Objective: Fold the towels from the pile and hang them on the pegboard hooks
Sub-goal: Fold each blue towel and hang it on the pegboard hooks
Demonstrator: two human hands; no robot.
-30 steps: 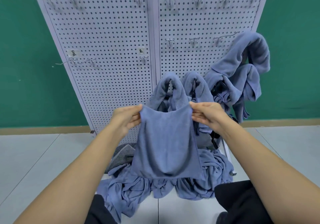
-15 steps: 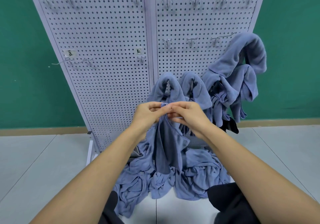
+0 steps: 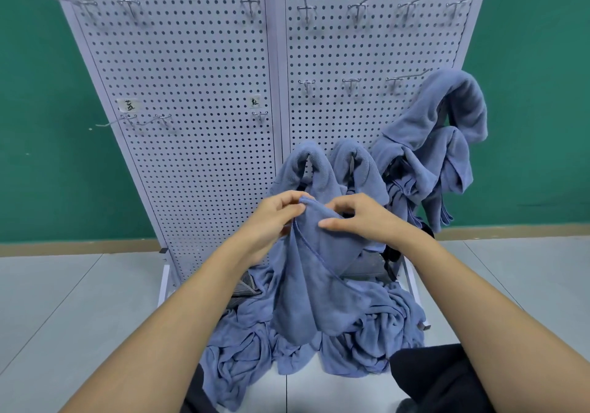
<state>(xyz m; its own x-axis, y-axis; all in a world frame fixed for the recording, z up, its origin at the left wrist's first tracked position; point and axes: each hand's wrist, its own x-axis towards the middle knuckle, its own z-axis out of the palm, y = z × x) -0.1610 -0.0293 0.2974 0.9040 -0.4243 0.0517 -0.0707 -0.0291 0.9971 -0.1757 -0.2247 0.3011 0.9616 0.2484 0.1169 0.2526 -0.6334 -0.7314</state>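
Here, left hand (image 3: 275, 218) and right hand (image 3: 359, 218) pinch the towel (image 3: 314, 288) by its hemmed edge, above the pile (image 3: 242, 358).

A green wall (image 3: 38, 157) is seen on the far side, edged below by a tan baseboard (image 3: 79, 247) — nearer, a pale tiled floor (image 3: 64, 301) is spread.

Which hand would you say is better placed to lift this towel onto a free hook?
Probably the right hand: it grips the towel at its fold, roughly below the free hooks. The left hand only pinches a corner.
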